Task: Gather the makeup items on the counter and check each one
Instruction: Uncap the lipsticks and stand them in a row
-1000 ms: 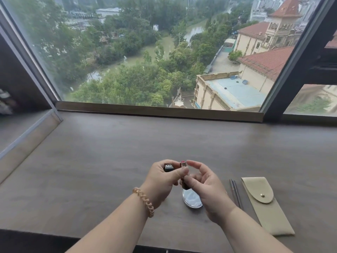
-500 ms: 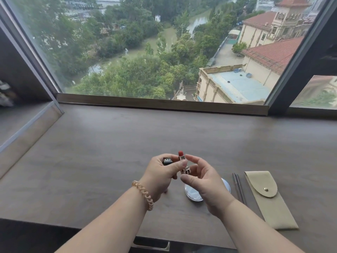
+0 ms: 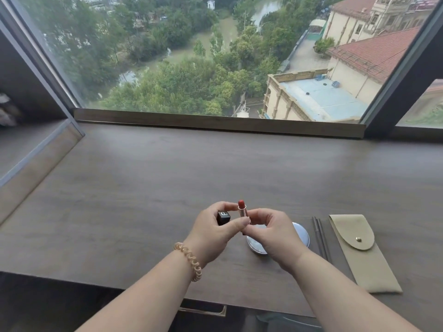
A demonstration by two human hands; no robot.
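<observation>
Lipstick [image 3: 241, 208], one stick, stands upright in the air over the near edge of the worktop [image 3: 143, 188], a little right of its middle. Its red bullet is wound out above a pale metal tube. The right hand [image 3: 273, 232] pinches the lipstick's base with curled fingers. The left hand [image 3: 213, 233] grips the single black cap [image 3: 223, 217] in its curled fingers, and its thumb and forefinger touch the tube. The cap's square top bears a pale oval emblem, too small to read. One coiled amber bracelet [image 3: 189, 261] circles the left wrist.

Under the right hand lies one round compact [image 3: 302, 236], flat on the worktop and partly hidden by that hand. Just to its right lie two slim grey sticks [image 3: 320, 236], side by side and touching. Next to them is one beige pouch [image 3: 359, 259], closed by a rounded flap with one brass stud. Its lower end lies close to the near edge.

Beyond these, the brown worktop runs to its far edge, where a low wooden ledge meets the window [image 3: 215, 56]. Through the glass show green trees, water and red-roofed buildings.
</observation>
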